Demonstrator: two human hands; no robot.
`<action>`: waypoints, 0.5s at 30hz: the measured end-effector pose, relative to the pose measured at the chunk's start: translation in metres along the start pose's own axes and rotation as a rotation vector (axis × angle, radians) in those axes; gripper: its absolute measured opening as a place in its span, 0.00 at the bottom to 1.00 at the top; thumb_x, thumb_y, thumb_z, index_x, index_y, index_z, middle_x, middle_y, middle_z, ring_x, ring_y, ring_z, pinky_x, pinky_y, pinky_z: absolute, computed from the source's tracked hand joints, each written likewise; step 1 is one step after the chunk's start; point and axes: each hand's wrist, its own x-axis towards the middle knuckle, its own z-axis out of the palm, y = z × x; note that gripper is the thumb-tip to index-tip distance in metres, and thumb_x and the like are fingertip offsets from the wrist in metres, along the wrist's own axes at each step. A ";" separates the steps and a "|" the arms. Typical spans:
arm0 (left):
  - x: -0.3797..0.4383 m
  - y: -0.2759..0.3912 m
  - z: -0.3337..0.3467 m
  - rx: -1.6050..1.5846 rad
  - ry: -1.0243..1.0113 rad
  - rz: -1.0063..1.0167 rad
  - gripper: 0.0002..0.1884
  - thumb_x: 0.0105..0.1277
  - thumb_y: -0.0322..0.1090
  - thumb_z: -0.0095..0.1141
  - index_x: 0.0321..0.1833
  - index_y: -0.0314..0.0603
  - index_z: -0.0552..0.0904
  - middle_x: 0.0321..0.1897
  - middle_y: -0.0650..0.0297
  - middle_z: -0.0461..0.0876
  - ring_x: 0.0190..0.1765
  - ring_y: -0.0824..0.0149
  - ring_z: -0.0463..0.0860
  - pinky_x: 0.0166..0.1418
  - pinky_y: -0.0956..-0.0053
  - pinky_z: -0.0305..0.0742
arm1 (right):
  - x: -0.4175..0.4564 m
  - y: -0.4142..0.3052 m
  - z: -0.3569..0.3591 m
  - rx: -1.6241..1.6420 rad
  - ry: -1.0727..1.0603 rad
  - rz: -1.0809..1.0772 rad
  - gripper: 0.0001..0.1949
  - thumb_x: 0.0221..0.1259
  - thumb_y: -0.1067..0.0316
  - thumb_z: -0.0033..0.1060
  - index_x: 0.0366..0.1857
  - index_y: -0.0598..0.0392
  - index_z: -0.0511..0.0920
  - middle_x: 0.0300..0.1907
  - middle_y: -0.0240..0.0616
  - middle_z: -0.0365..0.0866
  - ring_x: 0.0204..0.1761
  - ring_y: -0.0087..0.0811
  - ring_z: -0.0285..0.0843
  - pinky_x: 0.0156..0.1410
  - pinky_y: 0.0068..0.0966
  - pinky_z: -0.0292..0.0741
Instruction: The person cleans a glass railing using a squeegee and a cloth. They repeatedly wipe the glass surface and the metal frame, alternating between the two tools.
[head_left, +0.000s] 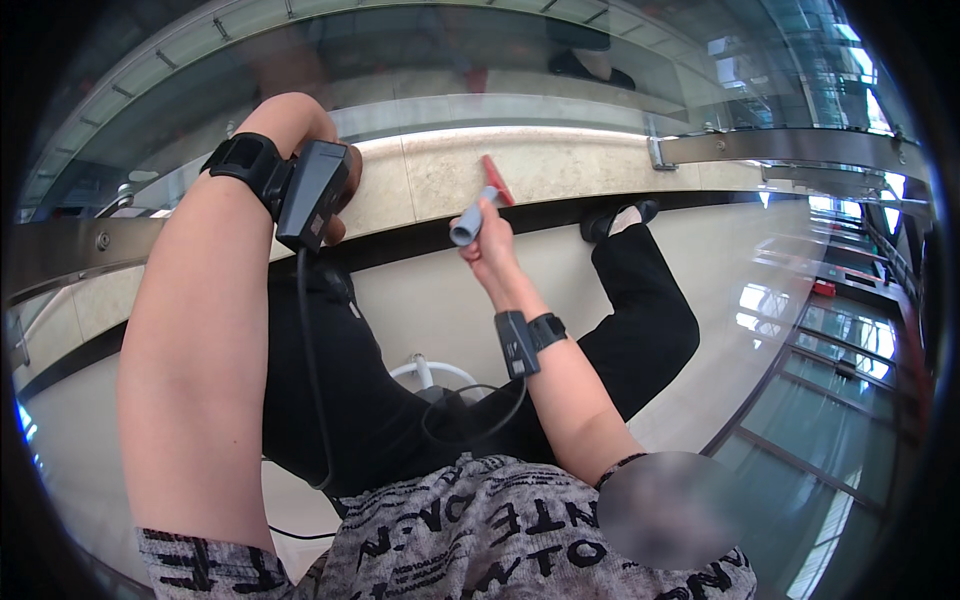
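Observation:
My right hand (491, 238) grips the grey handle (469, 223) of a small squeegee or scraper. Its red head (498, 180) lies over a beige stone ledge (442, 161); contact with the stone is hard to judge. Further left, my left hand (346, 180) is bent downward near the same ledge, mostly hidden behind the black device strapped to that wrist (311, 195). Whatever its fingers touch is out of sight. Beyond the ledge rises a glass panel (525, 112) with reflections in it.
Metal rails (795, 148) run along the glass on both sides. My black-trousered legs (637, 300) are spread around a white-framed stool (450, 369) on a pale glossy floor (435, 300). A cable (304, 322) hangs from the left wrist device. At right stands another glass railing (832, 397).

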 end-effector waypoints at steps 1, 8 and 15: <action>0.001 0.002 0.000 0.013 0.012 0.021 0.16 0.56 0.29 0.64 0.48 0.59 0.88 0.50 0.61 0.86 0.47 0.55 0.85 0.48 0.58 0.80 | 0.004 -0.007 -0.008 0.037 0.031 -0.018 0.19 0.77 0.49 0.40 0.35 0.56 0.70 0.26 0.41 0.80 0.11 0.18 0.56 0.15 0.18 0.52; -0.002 -0.001 0.002 -0.047 -0.018 -0.047 0.17 0.56 0.28 0.65 0.49 0.55 0.87 0.49 0.59 0.86 0.47 0.55 0.85 0.48 0.59 0.81 | -0.015 0.008 -0.002 -0.011 -0.031 0.041 0.19 0.77 0.49 0.42 0.40 0.56 0.70 0.27 0.42 0.80 0.12 0.19 0.56 0.15 0.18 0.52; -0.014 0.003 0.002 0.079 -0.038 0.037 0.17 0.55 0.28 0.66 0.49 0.54 0.87 0.48 0.60 0.87 0.46 0.56 0.86 0.47 0.60 0.81 | -0.005 -0.006 -0.013 0.041 -0.017 0.039 0.19 0.77 0.48 0.41 0.39 0.54 0.71 0.27 0.40 0.79 0.12 0.18 0.56 0.15 0.16 0.52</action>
